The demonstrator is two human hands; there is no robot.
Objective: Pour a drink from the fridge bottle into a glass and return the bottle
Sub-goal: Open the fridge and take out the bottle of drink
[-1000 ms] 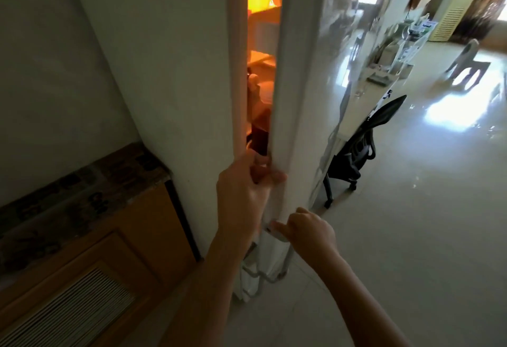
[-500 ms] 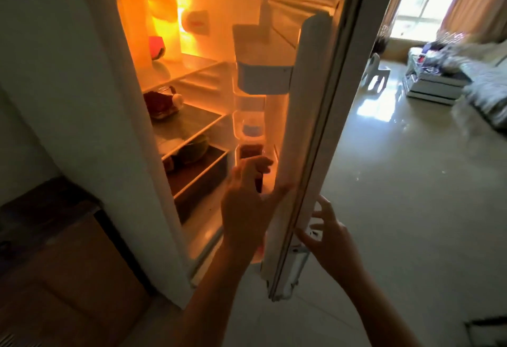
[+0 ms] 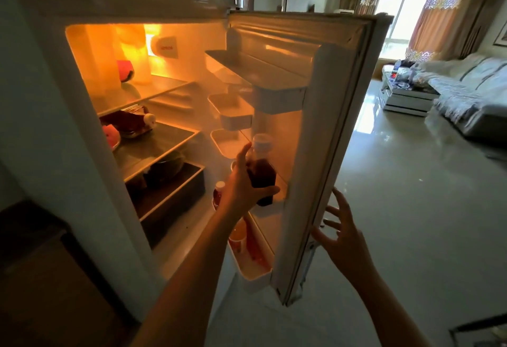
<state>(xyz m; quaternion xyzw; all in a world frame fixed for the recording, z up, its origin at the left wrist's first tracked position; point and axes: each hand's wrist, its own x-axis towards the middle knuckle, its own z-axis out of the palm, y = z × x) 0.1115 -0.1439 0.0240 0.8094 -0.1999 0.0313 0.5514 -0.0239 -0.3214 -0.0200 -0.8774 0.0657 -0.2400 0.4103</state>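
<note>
Bottle-fetching is under way at the fridge [image 3: 82, 138], the largest thing in view, which stands open on the left with its lamp glowing orange over shelves of food. Its door [image 3: 340, 132] is swung wide to the right, so the racks on its inner face are turned toward the person and are easy to reach.

The bottle [image 3: 261, 171], clear with a pale cap and dark reddish drink inside, sits in a middle rack of that door, upright, where tall things fit. The left hand [image 3: 241, 190] is around it: thumb curled across the near side, fingers [image 3: 242, 156] wrapped behind the shoulder, a closed grasp on the bottle. Whether it has left the rack floor I cannot tell; it looks at most barely lifted.

The right hand [image 3: 341, 232] is at the door's outer edge on the near right, fingers spread and released, holding nothing, likely there to keep the door from swinging back while the bottle comes out.

A smaller red-capped bottle [image 3: 218, 194] stands just left of the gripping hand. No glass can be made out, so pouring is some way off.
</note>
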